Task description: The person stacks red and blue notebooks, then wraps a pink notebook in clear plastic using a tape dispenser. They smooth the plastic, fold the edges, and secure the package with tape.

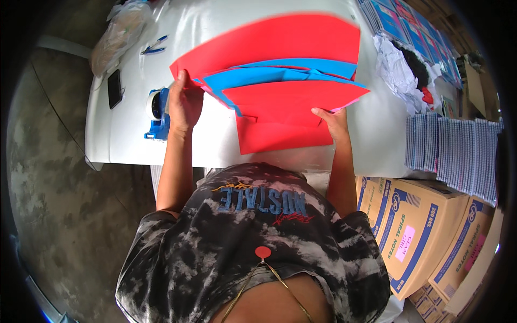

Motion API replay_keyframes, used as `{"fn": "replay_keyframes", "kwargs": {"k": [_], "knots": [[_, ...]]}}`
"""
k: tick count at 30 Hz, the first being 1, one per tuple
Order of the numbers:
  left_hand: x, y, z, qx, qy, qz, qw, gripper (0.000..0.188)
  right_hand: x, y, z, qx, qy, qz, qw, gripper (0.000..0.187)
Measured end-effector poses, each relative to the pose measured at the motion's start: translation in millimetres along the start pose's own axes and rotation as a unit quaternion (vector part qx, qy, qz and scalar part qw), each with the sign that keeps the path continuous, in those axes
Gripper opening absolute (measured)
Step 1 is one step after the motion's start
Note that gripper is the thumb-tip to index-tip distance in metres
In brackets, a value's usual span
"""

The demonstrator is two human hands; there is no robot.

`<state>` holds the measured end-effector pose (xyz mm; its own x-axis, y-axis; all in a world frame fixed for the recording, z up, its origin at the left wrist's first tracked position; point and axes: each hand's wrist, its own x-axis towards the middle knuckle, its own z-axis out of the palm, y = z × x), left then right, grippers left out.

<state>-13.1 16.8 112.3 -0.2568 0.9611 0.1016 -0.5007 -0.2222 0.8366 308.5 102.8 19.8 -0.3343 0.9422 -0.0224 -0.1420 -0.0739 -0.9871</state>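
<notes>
I hold a fanned bundle of red and blue sheets over the white table. A large red sheet (285, 46) bows upward at the far side. In the middle lie folded blue sheets (269, 78), and a red sheet with a bent lower part (285, 105) is nearest me. My left hand (186, 102) grips the bundle's left edge, thumb up along the red sheet. Its lower right edge is pinched by my right hand (336, 123), thumb on top, where a bit of pink shows. Most fingers of the right hand are hidden beneath.
On the table (126, 142) are a blue tape dispenser (156, 129), a phone (114, 89), a blue-handled tool (155, 50) and a plastic bag (121, 35). Crumpled paper (396, 67), spiral notebooks (452, 151) and blue-covered books (414, 29) crowd the right. Cardboard boxes (414, 231) stand below.
</notes>
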Motion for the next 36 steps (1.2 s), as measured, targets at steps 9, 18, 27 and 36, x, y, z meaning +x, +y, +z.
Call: {"fn": "replay_keyframes", "kwargs": {"k": [9, 18, 27, 36], "knots": [[3, -41, -22, -0.111, 0.086, -0.037, 0.989, 0.037, 1, 27, 5, 0.142, 0.053, -0.020, 0.988, 0.024], [-15, -89, -83, -0.046, 0.233, -0.256, 0.937, 0.032, -28, 51, -9, 0.313, 0.056, 0.216, 0.923, 0.037], [-39, -91, -44, -0.031, 0.139, -0.388, 0.911, 0.044, -44, 52, -1, 0.266, 0.070, 0.274, 0.922, 0.037], [-57, -101, -19, -0.147, 0.118, -0.291, 0.938, 0.031, -65, 14, 61, 0.223, 0.195, 0.185, 0.937, 0.030]]}}
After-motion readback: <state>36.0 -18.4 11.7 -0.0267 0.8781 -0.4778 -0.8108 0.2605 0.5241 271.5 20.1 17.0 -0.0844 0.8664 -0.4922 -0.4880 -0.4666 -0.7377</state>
